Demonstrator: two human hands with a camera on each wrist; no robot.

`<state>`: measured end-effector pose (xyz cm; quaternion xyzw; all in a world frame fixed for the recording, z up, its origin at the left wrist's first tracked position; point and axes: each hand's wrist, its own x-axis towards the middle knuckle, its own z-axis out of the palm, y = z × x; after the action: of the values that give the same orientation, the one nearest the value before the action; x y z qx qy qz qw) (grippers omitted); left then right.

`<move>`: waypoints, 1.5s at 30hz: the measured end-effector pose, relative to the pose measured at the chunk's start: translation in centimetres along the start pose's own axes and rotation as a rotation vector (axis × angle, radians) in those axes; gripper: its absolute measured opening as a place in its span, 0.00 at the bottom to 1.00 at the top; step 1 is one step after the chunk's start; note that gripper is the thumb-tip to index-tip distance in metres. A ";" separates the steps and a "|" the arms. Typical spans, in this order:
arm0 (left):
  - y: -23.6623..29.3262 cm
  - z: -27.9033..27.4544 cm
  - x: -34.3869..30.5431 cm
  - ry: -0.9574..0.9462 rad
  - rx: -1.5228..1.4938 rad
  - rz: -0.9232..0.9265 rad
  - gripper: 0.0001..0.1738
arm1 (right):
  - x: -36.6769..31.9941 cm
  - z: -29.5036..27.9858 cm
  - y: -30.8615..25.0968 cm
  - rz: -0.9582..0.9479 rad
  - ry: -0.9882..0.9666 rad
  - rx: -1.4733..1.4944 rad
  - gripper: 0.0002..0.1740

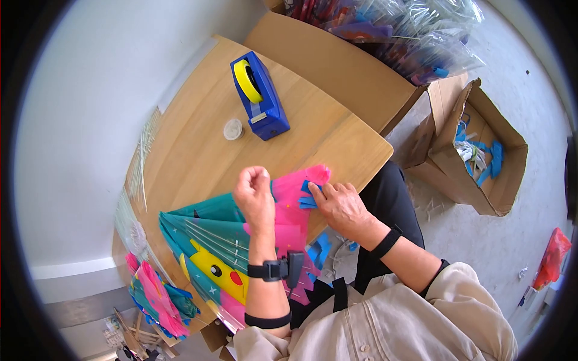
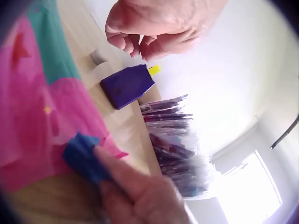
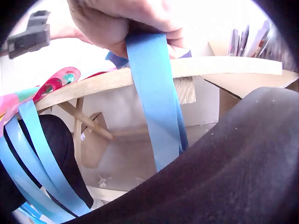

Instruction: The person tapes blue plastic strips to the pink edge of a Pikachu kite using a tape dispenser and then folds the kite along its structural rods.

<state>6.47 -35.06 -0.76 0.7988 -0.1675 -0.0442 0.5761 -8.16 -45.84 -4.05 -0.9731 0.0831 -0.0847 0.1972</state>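
Observation:
Blue strips (image 1: 308,195) lie at the pink end of a teal and pink sheet (image 1: 289,183). My right hand (image 1: 346,207) grips them at the table edge; in the right wrist view the strips (image 3: 154,102) hang down from the right hand (image 3: 126,18). My left hand (image 1: 255,198) is raised above the sheet with its fingers curled. In the left wrist view the left hand (image 2: 163,23) has thumb and fingertips close together, nothing visible between them. Thin white sticks and a yellow cartoon face (image 1: 220,277) show on the sheet.
A blue dispenser (image 1: 268,102) with yellow tape and a small round container (image 1: 233,129) stand farther back on the table. Wrapped items fill a large box (image 1: 337,57) behind. An open carton (image 1: 509,174) at right holds blue scraps. Another folded sheet (image 1: 158,298) is at left.

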 end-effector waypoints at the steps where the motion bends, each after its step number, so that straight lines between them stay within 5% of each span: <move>1: 0.9 0.0 1.3 0.058 -0.016 0.013 0.03 | 0.0 0.1 0.1 -0.016 0.028 -0.026 0.29; 6: 2.1 1.0 8.3 0.148 -0.056 0.033 0.07 | -0.1 0.3 0.2 -0.028 0.061 -0.046 0.27; 9: 3.3 1.5 11.0 0.029 0.060 -0.160 0.13 | -0.1 0.5 0.3 -0.037 0.056 -0.062 0.27; 21: 3.4 3.0 13.3 0.005 0.003 -0.268 0.24 | -0.1 0.1 0.3 -0.028 0.035 -0.039 0.27; 37: 3.3 2.4 10.0 0.101 -0.389 -0.341 0.15 | -0.1 0.0 0.2 -0.012 0.010 -0.014 0.28; 45: 0.6 3.7 8.7 0.146 -0.672 -0.627 0.04 | -0.1 0.2 0.2 -0.027 0.035 -0.046 0.28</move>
<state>13.58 -41.37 -0.33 0.5810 0.1468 -0.2116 0.7721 -8.24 -45.96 -4.34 -0.9768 0.0754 -0.1022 0.1722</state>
